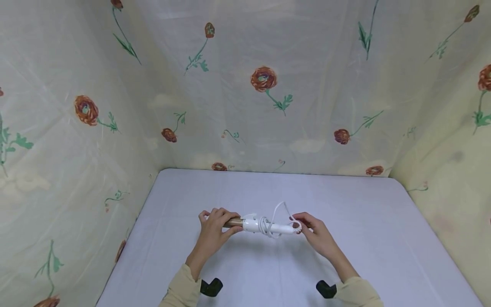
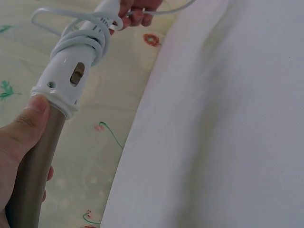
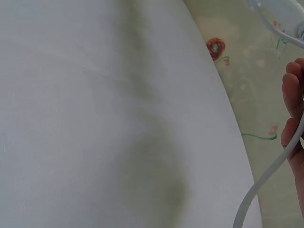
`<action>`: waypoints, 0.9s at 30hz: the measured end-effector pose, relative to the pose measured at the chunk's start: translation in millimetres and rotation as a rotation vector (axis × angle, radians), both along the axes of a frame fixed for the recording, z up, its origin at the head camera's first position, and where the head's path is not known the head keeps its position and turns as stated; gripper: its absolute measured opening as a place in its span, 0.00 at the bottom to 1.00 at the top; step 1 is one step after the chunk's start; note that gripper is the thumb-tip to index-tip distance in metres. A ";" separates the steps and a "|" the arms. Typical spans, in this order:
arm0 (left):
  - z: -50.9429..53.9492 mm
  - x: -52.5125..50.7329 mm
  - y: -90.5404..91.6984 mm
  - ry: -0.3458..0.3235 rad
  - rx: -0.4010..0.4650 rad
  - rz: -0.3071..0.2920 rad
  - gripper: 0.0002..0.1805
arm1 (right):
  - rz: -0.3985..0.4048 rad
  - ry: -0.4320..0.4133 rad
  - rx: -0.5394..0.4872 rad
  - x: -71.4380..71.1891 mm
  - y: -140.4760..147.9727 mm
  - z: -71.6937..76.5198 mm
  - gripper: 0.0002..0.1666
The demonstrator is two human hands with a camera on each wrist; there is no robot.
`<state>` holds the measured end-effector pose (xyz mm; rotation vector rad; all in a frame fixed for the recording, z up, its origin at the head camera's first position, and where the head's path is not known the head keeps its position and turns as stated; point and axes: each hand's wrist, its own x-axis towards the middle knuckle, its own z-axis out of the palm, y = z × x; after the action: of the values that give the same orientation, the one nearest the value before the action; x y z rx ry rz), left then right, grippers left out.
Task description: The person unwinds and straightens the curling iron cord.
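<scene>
A curling iron (image 1: pixel 251 225) with a white handle and a bronze-coloured barrel (image 2: pixel 40 161) is held level above the table. My left hand (image 1: pixel 215 232) grips the barrel, its thumb lying by the collar where barrel meets handle. Several loops of white cord (image 1: pixel 264 225) wrap round the handle. At the handle's far end, my right hand (image 1: pixel 317 236) pinches the cord with its fingers. Part of that cord (image 3: pixel 270 172) runs past the fingers in the right wrist view, where most of the hand is cut off by the frame's edge.
A white-covered table (image 1: pixel 284 273) with rounded far corners lies beneath both hands. Flower-printed curtains (image 1: pixel 299 140) hang behind it and at both sides. Black wrist mounts (image 1: pixel 212 288) show at both sleeves.
</scene>
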<state>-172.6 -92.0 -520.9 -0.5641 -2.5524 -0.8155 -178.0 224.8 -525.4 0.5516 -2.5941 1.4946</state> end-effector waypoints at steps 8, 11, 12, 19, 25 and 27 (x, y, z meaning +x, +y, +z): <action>-2.3 -0.2 -0.4 -0.026 0.028 0.007 0.20 | -0.013 -0.027 -0.011 4.1 4.2 3.9 0.11; -1.9 -0.4 -0.5 -0.027 0.030 0.008 0.21 | -0.041 -0.004 -0.011 5.7 6.1 4.1 0.11; -1.7 -0.4 -0.5 -0.029 0.029 0.011 0.21 | -0.054 0.010 -0.005 6.1 6.7 4.5 0.11; -1.5 0.8 0.6 -0.050 0.025 0.043 0.21 | -0.126 0.069 0.024 15.4 4.3 17.8 0.09; -4.0 1.1 1.8 -0.060 0.023 0.065 0.21 | -0.116 0.083 0.028 30.6 -4.9 43.6 0.09; -4.7 0.8 2.2 -0.062 0.021 0.071 0.21 | -0.116 0.080 0.027 32.9 -5.8 46.9 0.09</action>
<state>-171.8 -89.8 -525.7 -0.4453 -2.6000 -0.8465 -145.2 219.0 -478.5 0.4455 -2.5421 1.3758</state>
